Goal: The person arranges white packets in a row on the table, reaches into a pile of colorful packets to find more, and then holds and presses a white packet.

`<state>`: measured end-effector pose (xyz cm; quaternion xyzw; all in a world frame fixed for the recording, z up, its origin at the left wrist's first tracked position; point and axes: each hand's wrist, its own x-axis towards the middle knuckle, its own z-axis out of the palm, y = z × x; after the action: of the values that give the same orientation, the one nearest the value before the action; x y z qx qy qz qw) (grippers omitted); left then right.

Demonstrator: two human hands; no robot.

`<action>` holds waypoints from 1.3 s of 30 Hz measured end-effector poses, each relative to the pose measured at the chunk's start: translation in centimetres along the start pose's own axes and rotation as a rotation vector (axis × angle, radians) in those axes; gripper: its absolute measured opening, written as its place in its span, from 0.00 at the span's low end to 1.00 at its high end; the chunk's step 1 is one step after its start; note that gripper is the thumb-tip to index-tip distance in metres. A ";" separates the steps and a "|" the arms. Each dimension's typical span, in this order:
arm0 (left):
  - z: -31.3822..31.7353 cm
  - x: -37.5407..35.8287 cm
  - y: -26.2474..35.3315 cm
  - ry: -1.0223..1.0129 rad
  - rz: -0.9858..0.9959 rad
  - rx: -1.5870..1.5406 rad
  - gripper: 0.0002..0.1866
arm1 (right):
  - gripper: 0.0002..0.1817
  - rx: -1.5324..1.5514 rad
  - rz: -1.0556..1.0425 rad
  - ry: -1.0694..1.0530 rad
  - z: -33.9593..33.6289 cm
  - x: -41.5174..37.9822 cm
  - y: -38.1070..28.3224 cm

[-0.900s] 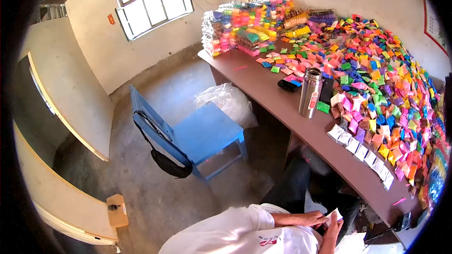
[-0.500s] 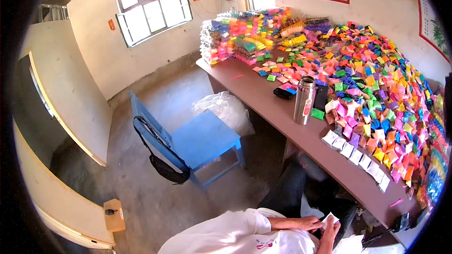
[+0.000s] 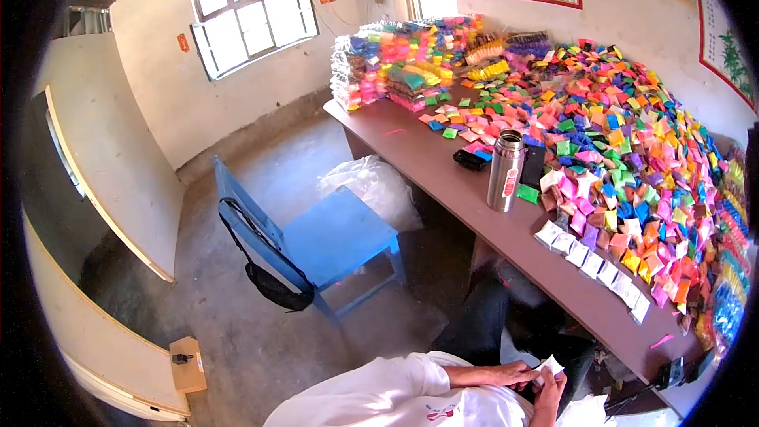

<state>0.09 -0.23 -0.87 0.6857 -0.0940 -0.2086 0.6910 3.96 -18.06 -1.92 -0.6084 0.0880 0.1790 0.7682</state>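
Note:
Both hands are low in the view, close together over my lap. A small white packet (image 3: 552, 364) sits between them, its upper corner sticking out above the fingers. My left hand (image 3: 515, 375) is closed, with its fingertips at the packet's left side. My right hand (image 3: 549, 390) grips the same packet from below and from the right. The fingers partly cover it. On the table edge nearby lies an overlapping row of similar white packets (image 3: 591, 264).
The brown table (image 3: 443, 182) carries a big heap of colourful packets (image 3: 624, 166), stacked bagged packets (image 3: 395, 59), a steel flask (image 3: 504, 174) and a black phone-like slab (image 3: 532, 166). A blue chair (image 3: 340, 237) with a black bag (image 3: 277, 289) stands left; a white plastic sack (image 3: 371, 190) lies behind it.
The view has shifted slightly. My hands stay together on the white packet, with only a small change in how the fingers lie on it.

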 end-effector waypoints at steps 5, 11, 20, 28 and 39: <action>-0.2 -0.6 1.5 0.030 -0.065 -0.097 0.35 | 0.20 0.181 0.045 -0.248 1.3 -1.0 -2.4; -0.3 0.2 0.0 0.018 -0.111 -0.157 0.38 | 0.23 0.309 0.130 -0.268 1.3 -1.2 -2.8; -0.5 -0.1 1.1 0.053 -0.090 -0.256 0.38 | 0.11 -0.033 0.067 -0.230 3.4 -2.8 -4.8; -0.8 0.1 0.6 0.093 -0.118 -0.234 0.36 | 0.14 -0.214 0.035 -0.236 4.2 -2.7 -4.7; -0.6 0.1 0.1 0.072 -0.114 -0.127 0.36 | 0.15 -0.155 0.096 0.016 3.0 -2.1 -2.9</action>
<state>0.46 0.21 -0.86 0.6519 -0.0164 -0.2285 0.7229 2.89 -16.04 2.17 -0.6626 0.1091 0.2168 0.7085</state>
